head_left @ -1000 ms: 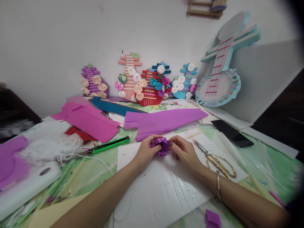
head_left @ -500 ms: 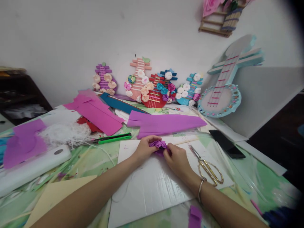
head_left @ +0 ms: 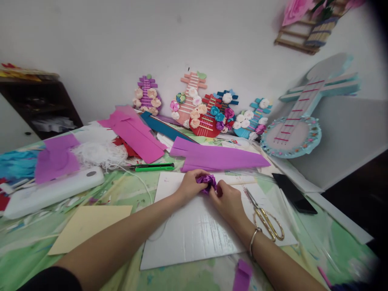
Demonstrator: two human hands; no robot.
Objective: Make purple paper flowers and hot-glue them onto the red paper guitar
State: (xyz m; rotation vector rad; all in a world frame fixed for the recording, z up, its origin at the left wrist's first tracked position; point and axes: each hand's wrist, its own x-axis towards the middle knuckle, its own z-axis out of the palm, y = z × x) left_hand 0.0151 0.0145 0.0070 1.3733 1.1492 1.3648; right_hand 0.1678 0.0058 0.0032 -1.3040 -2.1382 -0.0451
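A crumpled purple paper flower [head_left: 208, 182] is held between my two hands above a white board [head_left: 182, 238]. My left hand [head_left: 191, 185] is closed on its left side, thumb in front and fingers behind. On the flower's right edge, my right hand [head_left: 226, 198] pinches with thumb and bent fingers. Gold-handled scissors [head_left: 265, 218] lie on the board to the right of my right hand, and a thin stick [head_left: 241, 180] rests near the board's far edge. Just behind my hands is a large sheet of purple crepe paper [head_left: 221, 157].
Left lie a green cutter [head_left: 154, 167], white string [head_left: 98, 155], a white glue-gun-like device [head_left: 54, 192] and beige card [head_left: 91, 226]. Flower-decorated paper lutes [head_left: 204, 123] lean on the wall. A black phone [head_left: 294, 193] lies right, a folded purple strip [head_left: 242, 275] near the front.
The view has shifted left, so the scene sits further right. The purple flower has turned and looks rounder in my fingers. Both hands keep hold of it.
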